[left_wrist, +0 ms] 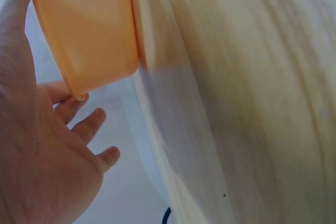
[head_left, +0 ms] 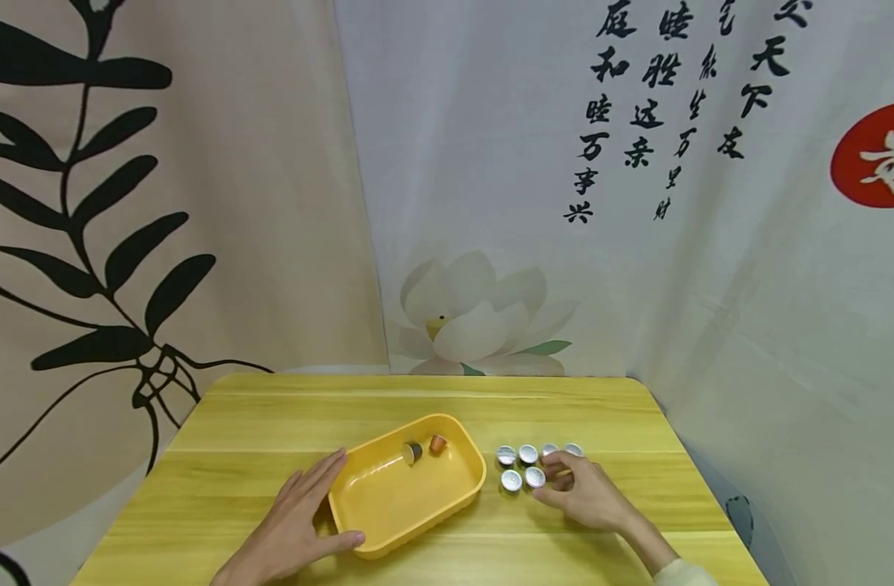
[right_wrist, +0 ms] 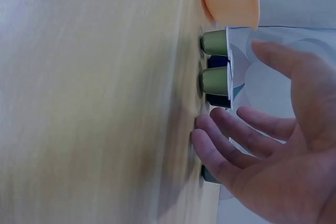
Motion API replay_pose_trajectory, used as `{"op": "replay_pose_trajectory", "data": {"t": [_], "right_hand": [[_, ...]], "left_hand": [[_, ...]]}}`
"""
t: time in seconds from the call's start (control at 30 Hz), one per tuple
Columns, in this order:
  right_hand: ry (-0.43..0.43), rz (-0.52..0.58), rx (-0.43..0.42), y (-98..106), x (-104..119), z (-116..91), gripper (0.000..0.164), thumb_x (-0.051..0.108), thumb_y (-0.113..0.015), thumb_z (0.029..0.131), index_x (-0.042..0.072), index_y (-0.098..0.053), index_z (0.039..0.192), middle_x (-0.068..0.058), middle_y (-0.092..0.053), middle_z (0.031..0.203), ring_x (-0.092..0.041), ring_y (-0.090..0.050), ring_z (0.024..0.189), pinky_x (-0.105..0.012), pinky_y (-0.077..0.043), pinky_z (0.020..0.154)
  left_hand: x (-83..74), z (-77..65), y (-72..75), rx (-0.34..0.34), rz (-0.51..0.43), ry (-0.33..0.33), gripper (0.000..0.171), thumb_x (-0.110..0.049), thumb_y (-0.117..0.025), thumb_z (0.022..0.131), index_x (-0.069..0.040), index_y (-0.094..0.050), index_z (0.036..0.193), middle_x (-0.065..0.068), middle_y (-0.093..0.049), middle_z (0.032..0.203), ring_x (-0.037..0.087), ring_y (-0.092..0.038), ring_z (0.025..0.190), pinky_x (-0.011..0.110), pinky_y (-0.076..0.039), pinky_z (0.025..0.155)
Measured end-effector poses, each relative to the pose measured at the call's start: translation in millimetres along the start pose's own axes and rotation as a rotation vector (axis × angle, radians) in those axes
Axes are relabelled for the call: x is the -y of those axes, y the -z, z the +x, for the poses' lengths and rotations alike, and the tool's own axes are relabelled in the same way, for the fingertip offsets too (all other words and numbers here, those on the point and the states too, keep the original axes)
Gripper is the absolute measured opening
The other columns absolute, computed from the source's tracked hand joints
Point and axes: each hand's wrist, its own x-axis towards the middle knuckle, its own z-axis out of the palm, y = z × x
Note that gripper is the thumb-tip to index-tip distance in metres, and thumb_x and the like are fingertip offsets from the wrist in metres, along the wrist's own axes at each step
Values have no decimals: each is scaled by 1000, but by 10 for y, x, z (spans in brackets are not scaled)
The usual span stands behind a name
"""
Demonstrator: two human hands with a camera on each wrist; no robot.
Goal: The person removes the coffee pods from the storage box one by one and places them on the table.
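My left hand (head_left: 296, 513) rests at the left end of a yellow plastic tray (head_left: 377, 525), its fingers along the rim and its thumb by the near corner. In the left wrist view those fingers are loosely extended around the tray's end (left_wrist: 89, 35). Inside the tray lie a dark coffee capsule (head_left: 412, 452) and a copper one (head_left: 438, 444). My right hand (head_left: 589, 492) is beside several coffee capsules standing lids up, closest to a silver-lidded one (head_left: 534, 478). The right wrist view shows its thumb and fingers apart, near a green capsule (right_wrist: 214, 81).
The capsules, among them one at the left of the group (head_left: 506, 456), stand in two rows right of the tray on a wooden table (head_left: 271, 423). A printed curtain (head_left: 490, 187) hangs behind the table's far edge.
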Motion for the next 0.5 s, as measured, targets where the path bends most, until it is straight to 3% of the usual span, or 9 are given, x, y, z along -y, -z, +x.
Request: {"op": "replay_pose_trajectory", "data": {"t": [0.2,0.5], "right_hand": [[-43,-37,-15,83,55,-55,63,40,-84,103,1,-66,148,-17,-76,139,-26,-76,115,-37,-69,91],[12,-72,-91,241,195,-55,61,42,-82,104,4,-66,149,-18,-75,140,-25,-75,117,-25,-62,87]], "left_hand": [[-14,2,18,10,0,9,120,-74,-86,88,-10,-38,177,16,-40,183,49,-47,164,86,-30,126],[-16,1,16,7,4,5,120,-74,-87,87,-10,-38,177,14,-39,184,49,-48,163,87,-31,125]]}}
